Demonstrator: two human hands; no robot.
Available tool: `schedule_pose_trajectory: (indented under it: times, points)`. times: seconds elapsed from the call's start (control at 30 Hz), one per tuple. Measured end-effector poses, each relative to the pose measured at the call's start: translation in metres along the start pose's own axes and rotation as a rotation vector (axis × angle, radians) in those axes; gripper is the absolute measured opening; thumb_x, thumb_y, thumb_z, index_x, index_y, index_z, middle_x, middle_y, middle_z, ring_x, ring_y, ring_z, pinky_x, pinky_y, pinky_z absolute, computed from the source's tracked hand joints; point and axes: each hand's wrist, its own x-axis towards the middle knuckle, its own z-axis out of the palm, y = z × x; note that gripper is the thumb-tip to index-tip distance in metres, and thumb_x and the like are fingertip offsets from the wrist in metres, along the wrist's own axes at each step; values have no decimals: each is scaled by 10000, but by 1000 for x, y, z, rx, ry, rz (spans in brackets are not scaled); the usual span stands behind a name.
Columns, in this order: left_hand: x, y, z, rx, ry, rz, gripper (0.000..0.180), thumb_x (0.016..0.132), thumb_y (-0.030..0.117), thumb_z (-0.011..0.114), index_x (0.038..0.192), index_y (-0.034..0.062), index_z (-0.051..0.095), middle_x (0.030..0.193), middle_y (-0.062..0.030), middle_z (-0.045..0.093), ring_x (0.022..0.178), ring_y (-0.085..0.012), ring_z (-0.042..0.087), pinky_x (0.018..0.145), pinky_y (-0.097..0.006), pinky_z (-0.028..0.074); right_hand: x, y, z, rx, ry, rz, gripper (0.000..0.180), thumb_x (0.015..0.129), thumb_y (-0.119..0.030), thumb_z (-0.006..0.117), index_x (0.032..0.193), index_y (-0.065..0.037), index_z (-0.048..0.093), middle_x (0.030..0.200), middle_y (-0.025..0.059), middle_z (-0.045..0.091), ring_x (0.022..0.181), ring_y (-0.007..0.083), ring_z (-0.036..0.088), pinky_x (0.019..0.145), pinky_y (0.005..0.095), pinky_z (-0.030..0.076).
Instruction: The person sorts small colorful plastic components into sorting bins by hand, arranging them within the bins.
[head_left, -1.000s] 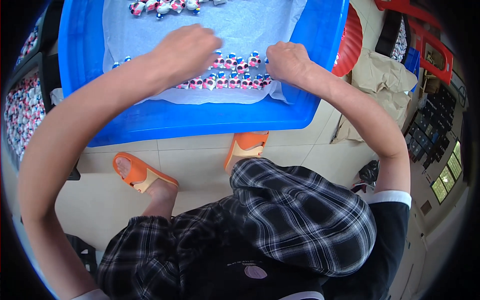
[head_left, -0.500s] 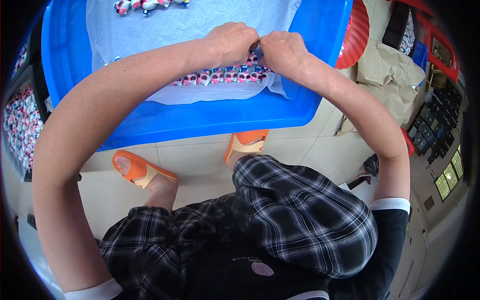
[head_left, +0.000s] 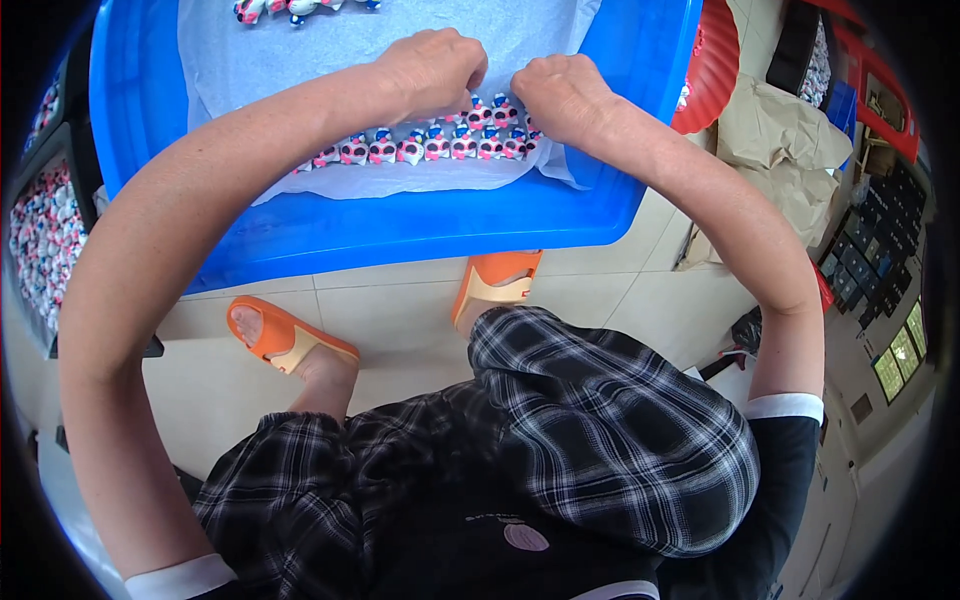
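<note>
Rows of small figurines (head_left: 437, 149), white and pink with blue tops and dark eye patches, stand on white paper (head_left: 300, 75) in a blue plastic tray (head_left: 400, 235). Over the left part of the back row is my left hand (head_left: 445, 70), its fingers curled and pointing down; whatever is between its fingertips is hidden. At the right end of the rows my right hand (head_left: 562, 95) is closed, knuckles up, close beside the figurines. What it may hold cannot be seen. The two hands are a short way apart.
More figurines (head_left: 300, 10) lie at the tray's far left. A bin of many pink, white and blue pieces (head_left: 48, 245) stands at the left. Right of the tray are a red ribbed basin (head_left: 715, 70) and crumpled brown paper (head_left: 785, 140). My orange sandals (head_left: 285, 335) are below the tray.
My hands were close together and have parted; the left moved left and slightly up. More figurines in the back row now show between them.
</note>
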Motion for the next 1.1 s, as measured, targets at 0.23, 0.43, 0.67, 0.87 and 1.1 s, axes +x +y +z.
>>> schedule_pose_trajectory:
  times: [0.23, 0.43, 0.67, 0.87, 1.1]
  points:
    - [-2, -6, 8, -122, 115, 88, 226, 738, 97, 634, 946, 6, 634, 845, -169, 647, 808, -301, 621, 766, -372, 482, -6, 4, 0, -12, 127, -19, 125, 730, -66, 602, 832, -64, 673, 827, 121, 661, 809, 260, 655, 634, 362, 530]
    - [-24, -32, -38, 12, 82, 64, 243, 719, 108, 663, 942, 16, 640, 837, -136, 643, 782, -253, 629, 724, -342, 491, 2, -3, 15, 248, 293, -201, 178, 743, -31, 575, 910, -31, 637, 851, 141, 642, 846, 275, 635, 689, 380, 526]
    - [-44, -54, -30, 7, -74, -47, 233, 690, 101, 670, 913, 32, 662, 870, -129, 660, 838, -249, 636, 778, -334, 497, 7, -11, 1, 153, 18, -83, 176, 760, -42, 584, 927, -39, 636, 878, 142, 647, 849, 271, 637, 705, 372, 529]
    - [-52, -50, -17, -92, -67, -74, 255, 706, 102, 694, 940, 16, 643, 816, -121, 652, 753, -238, 625, 707, -331, 488, 20, -27, -5, 324, 180, -132, 283, 754, -137, 672, 1021, -66, 613, 931, 99, 641, 898, 247, 616, 784, 349, 508]
    - [-59, -64, -26, -29, -47, -18, 306, 684, 87, 701, 972, 11, 632, 886, -135, 650, 816, -235, 630, 737, -324, 491, 26, -29, -6, 358, 86, -180, 269, 755, -153, 670, 998, -53, 613, 922, 99, 626, 890, 248, 606, 789, 360, 498]
